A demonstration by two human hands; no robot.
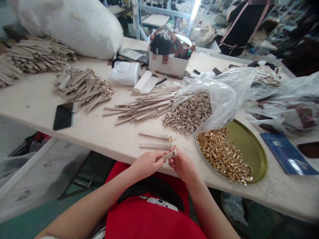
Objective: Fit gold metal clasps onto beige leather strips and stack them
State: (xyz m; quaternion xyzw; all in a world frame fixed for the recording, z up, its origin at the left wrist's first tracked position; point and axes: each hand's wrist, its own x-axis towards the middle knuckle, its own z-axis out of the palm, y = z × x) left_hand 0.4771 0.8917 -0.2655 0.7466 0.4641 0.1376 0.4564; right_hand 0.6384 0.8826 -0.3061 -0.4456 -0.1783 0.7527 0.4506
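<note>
Both hands meet over the table's front edge on one short beige strap point(169, 155). My left hand point(149, 162) pinches its left end, and my right hand point(181, 164) grips the other end, where a small beige loop shows. Whether a buckle is on it is hidden by the fingers. Just beyond lie two flat straps with gold buckles, an upper strap point(153, 134) and a lower strap point(156, 146). A heap of small beige loops point(190, 113) spills from a clear plastic bag point(226, 99). Right of my hands, gold metal buckles point(224, 156) fill part of a gold oval tray point(256, 149).
Loose strips point(142, 109) and a pile of buckled straps point(84, 86) lie on the table. A phone point(63, 116) rests near the front left edge, a blue booklet point(287, 153) at right. Behind stand a filled white box point(166, 64) and a big white sack point(82, 26). A person point(245, 26) is at the back.
</note>
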